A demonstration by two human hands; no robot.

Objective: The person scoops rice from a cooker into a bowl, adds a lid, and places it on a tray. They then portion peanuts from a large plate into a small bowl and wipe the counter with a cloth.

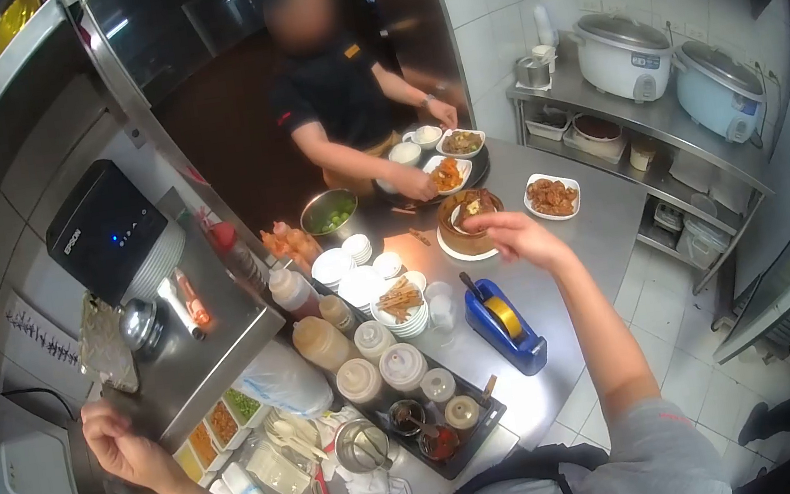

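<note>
My right hand (pixel 523 239) is stretched over the counter with its fingers extended, holding nothing I can see. Its fingertips overlap the near edge of a round wooden bowl (pixel 458 240) with brown food in it; whether they touch cannot be told. Beside it stands a white dish of glazed brown pieces (pixel 553 197). My left hand (pixel 125 447) is curled closed at the corner of the raised steel shelf (pixel 220 368). Its palm side is hidden. Across the counter, a co-worker's hands (pixel 419 184) are at a tray with small white dishes and bowls.
A blue tape dispenser (pixel 519 341) sits near my right forearm. Squeeze bottles (pixel 360 381), stacked white saucers (pixel 357 286) and a pot of greens (pixel 331 214) crowd the counter's left side. An Epson printer (pixel 105 232) stands on the shelf. Two rice cookers (pixel 625 53) are at the right.
</note>
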